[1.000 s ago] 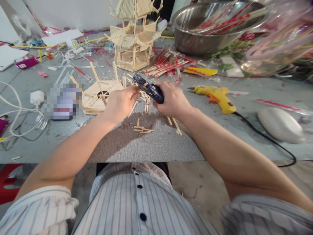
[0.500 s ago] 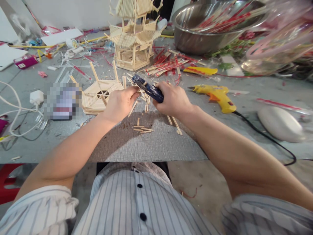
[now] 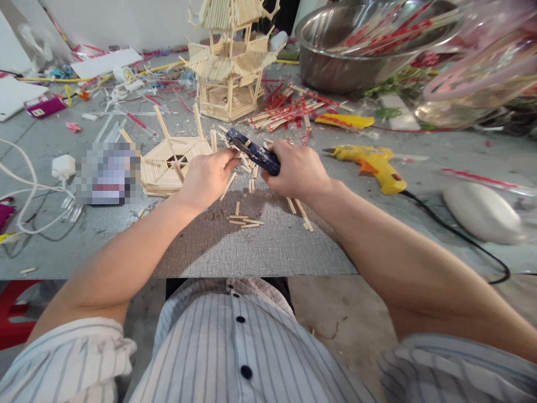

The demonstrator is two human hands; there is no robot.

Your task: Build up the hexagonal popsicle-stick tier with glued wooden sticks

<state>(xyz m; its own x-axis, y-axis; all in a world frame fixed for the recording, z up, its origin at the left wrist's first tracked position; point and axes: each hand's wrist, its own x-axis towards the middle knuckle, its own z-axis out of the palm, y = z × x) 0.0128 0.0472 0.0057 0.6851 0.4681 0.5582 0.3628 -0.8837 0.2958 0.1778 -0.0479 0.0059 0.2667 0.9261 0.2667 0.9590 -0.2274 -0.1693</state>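
My right hand (image 3: 296,170) is wrapped round a dark blue plier-like hand tool (image 3: 254,151), whose far end points up and left. Close to that end, my left hand (image 3: 210,174) is closed in a pinch on a thin wooden stick, mostly hidden by the fingers and the tool. Beside my left hand sits a hexagonal stick-built base (image 3: 161,176) with several upright posts. Short cut sticks (image 3: 247,222) lie on the table in front of the hands, and more pieces are scattered under the tool. Longer sticks (image 3: 302,214) stick out below my right hand.
A tiered stick pagoda (image 3: 230,67) stands behind. To the right are a yellow glue gun (image 3: 373,162) with a black cord, a yellow cutter knife (image 3: 344,121) and a white mouse-shaped object (image 3: 482,212). A steel basin (image 3: 331,73) holds red-marked sticks. A blurred-out phone-like object (image 3: 109,179) lies left.
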